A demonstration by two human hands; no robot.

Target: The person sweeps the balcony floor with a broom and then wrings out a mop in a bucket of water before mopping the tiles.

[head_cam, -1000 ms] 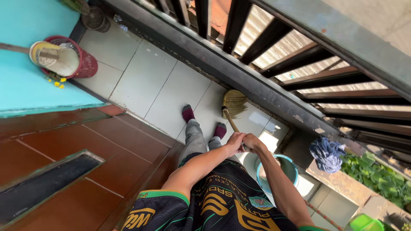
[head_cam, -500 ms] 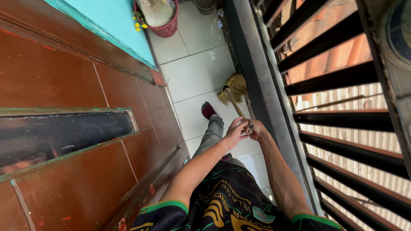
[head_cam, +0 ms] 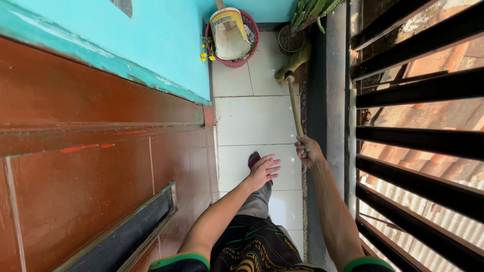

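Grip, right hand (head_cam: 308, 151): fingers wrapped tight round the near end of the broom's (head_cam: 293, 103) wooden handle, arm stretched forward. Grip, left hand (head_cam: 263, 171): empty, fingers spread and loose, hovering over the pale floor tiles (head_cam: 254, 118) just left of the handle. Change noted: half a second ago both hands clasped the handle together close to the body; now the left has let go and the right alone carries the stick. Broom position: head of yellow bristles (head_cam: 292, 60) pushed to the far end of the narrow walkway, against the dark kerb at the right, near a potted plant (head_cam: 294, 36) and a red basket (head_cam: 233, 40) holding a pale dustpan. Reading: a one-handed long reach, so sweeping has extended to the far corner. Right side: dark railing bars (head_cam: 418, 90). Left side: turquoise wall, brown door.
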